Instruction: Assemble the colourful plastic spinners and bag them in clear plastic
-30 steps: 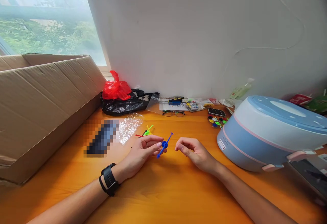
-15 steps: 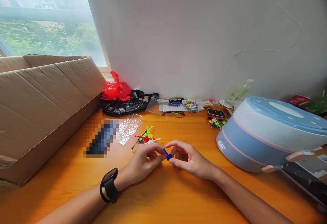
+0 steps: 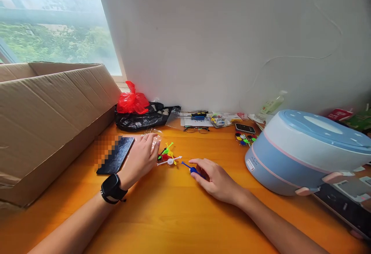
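Observation:
In my right hand (image 3: 216, 180), the thumb and fingers close around a small blue plastic arrow (image 3: 193, 169) with a round middle. Its thin end points left, and part of it is hidden by the fingers. My left hand (image 3: 142, 155), with a black watch on the wrist, reaches over a crinkled clear plastic bag (image 3: 155, 137), largely covering it. Its fingers are stretched out and apart; whether they touch the bag I cannot tell. Just right of this hand lies a small heap of colored plastic arrows (image 3: 169, 155), with white, yellow, green, red and black pieces.
A dark flat phone-like slab (image 3: 116, 157) lies left of my left hand. Beyond it stands a large cardboard box (image 3: 58, 122). A blue-and-white lunch box (image 3: 298, 161) is at the right. Eyeglasses (image 3: 197, 129), a screwdriver (image 3: 198, 116) and round colored pieces (image 3: 245, 138) lie toward the wall.
My left hand has let go of the blue arrow and moved left and away from me, over the clear bag. My right hand stays in about the same place with the blue arrow.

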{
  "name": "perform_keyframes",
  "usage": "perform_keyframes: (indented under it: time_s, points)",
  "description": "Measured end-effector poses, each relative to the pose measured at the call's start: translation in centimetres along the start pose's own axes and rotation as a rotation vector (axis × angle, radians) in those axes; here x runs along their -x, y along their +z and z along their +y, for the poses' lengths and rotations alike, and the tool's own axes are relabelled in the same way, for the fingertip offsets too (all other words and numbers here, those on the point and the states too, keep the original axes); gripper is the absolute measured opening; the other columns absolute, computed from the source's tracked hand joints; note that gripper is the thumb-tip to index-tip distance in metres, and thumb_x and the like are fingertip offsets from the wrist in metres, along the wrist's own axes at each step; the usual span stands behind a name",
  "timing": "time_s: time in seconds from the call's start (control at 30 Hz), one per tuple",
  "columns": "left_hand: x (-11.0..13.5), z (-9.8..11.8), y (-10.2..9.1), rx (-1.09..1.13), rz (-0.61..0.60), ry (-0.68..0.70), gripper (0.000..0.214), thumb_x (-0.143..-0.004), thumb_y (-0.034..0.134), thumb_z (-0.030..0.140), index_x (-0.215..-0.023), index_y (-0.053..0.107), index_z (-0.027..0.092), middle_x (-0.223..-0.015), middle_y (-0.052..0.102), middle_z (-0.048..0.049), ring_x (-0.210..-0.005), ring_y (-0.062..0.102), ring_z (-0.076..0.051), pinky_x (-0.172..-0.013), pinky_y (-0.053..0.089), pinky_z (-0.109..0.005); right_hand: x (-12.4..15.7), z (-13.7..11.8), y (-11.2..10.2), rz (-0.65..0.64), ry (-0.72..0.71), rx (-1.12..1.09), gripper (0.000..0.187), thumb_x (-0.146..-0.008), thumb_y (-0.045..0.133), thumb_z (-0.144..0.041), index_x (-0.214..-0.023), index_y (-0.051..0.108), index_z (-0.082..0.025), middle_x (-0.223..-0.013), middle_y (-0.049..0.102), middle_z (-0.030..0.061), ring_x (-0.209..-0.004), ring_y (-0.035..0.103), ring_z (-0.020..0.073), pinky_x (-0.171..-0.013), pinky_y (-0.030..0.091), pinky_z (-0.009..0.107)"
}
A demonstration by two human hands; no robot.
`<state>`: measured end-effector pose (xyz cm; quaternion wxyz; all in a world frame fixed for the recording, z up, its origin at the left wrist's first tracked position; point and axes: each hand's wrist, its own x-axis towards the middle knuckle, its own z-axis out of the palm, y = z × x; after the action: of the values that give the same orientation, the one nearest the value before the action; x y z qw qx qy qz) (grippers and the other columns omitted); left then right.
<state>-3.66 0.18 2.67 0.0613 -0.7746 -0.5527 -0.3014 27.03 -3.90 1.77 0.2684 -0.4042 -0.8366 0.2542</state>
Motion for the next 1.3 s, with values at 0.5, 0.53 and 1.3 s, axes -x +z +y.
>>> perform_keyframes:
  time_s: [0.5,0.53,1.3]
  points:
    - [0.0,-0.7,0.5,-0.064,-0.113,-0.069,0.033,-0.101,0.047,0.024,-0.128,0.066,0.018,-0.104,0.081,-0.0119,-0.090,0.074,-0.029,-0.078,0.051,-0.037,0.1,-0.6,-1.1,-0.071,-0.070,0.081,0.038,-0.104,0.063,-0.034,-0.140,0.068,-0.024,-0.126,0.076,0.0112,-0.104,0.072,0.0267,-0.093,0.054,0.038]
    - [-0.1,-0.6,0.4,-0.072,-0.093,-0.082,0.032,-0.102,0.047,0.024,-0.126,0.067,0.018,-0.104,0.081,-0.0115,-0.089,0.074,-0.029,-0.078,0.050,-0.037,0.0,-0.7,-1.1,-0.070,-0.068,0.083,0.037,-0.104,0.063,-0.035,-0.139,0.068,-0.024,-0.125,0.076,0.0114,-0.103,0.072,0.0267,-0.091,0.055,0.037]
    - [4.0,6.5,-0.7,0.151,0.085,0.708,0.061,-0.098,0.057,0.001,-0.149,0.059,0.035,-0.125,0.081,-0.0015,-0.121,0.071,-0.027,-0.120,0.040,-0.054,-0.4,-2.1,-0.1,0.164,0.034,-0.702,0.046,-0.102,0.066,-0.052,-0.139,0.059,-0.025,-0.101,0.071,0.0043,-0.093,0.070,0.0195,-0.090,0.058,0.038]
